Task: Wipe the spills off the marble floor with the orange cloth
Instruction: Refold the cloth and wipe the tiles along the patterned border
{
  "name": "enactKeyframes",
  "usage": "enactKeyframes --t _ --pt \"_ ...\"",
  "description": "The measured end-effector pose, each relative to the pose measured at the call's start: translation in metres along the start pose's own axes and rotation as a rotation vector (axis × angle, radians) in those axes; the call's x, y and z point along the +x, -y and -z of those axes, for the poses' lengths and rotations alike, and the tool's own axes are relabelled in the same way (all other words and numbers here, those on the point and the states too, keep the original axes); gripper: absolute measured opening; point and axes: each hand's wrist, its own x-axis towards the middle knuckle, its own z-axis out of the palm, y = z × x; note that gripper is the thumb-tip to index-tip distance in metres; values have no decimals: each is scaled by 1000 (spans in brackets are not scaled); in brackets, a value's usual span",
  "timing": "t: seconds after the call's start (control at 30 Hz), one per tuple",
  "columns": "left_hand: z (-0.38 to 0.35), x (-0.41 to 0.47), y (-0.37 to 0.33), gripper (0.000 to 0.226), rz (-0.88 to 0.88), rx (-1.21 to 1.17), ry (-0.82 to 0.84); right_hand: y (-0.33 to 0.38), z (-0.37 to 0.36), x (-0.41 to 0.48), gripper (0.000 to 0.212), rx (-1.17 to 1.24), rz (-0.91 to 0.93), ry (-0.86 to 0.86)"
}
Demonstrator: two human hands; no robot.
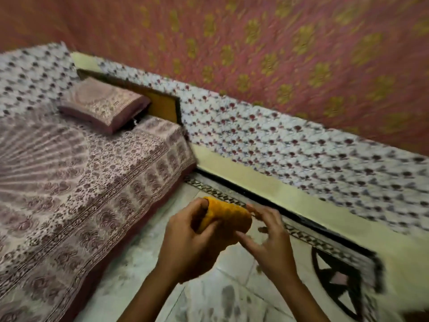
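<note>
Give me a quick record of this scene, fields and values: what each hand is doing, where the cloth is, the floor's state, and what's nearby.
left hand: gripping the orange cloth, held above the floor
right hand: fingers spread, touching the cloth's right end
cloth: bunched, in the air, not on the floor
marble floor: dark smudges near the bottom of the view, not yet wiped
bed: left, patterned sheet, pillow on it
image: motion-blurred

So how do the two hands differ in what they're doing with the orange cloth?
The left hand is closed around the bunched orange cloth; the right hand only touches its far end with fingers spread. The left carries it; the right seems to adjust it. Both are above the marble floor.
</note>
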Motion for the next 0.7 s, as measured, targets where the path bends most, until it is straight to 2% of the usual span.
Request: enactKeyframes --t 0.13,0.23,0.33,0.47,0.53,0.7 --pt "-65 5 -57 10 -68 1 45 -24 76 -2 73 35 -37 81" --pt "-130 -3 -91 14 -31 -121 78 -55 144 -12 50 49 -70 135" --pt "-199 -9 -123 38 59 -220 97 -90 217 -26 30 -6 -81 170" --pt "-261 -7 -158 52 99 -342 165 -124 286 -25 34 -53 -82 213" --pt "-289 0 -172 49 100 -369 181 -143 312 -20 42 -141 -97 272" --pt "-349 37 -186 25 125 -378 217 -187 351 11 23 -163 -111 306"
